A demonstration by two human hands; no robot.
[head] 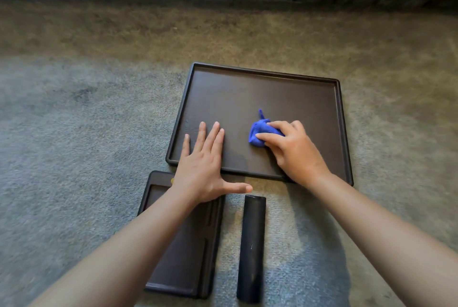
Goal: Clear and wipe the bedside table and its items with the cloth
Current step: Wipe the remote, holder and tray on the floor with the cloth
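Pressing blue cloth point(259, 131) bunched under right hand point(295, 150) on tray point(247, 88), left hand point(205, 160) flat, empty

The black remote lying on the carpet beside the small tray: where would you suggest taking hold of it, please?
Probably across the middle of the remote, from above, fingers on its two long sides. It lies flat and lengthwise on the carpet, with clear gaps on both sides, including toward the small tray on its left.
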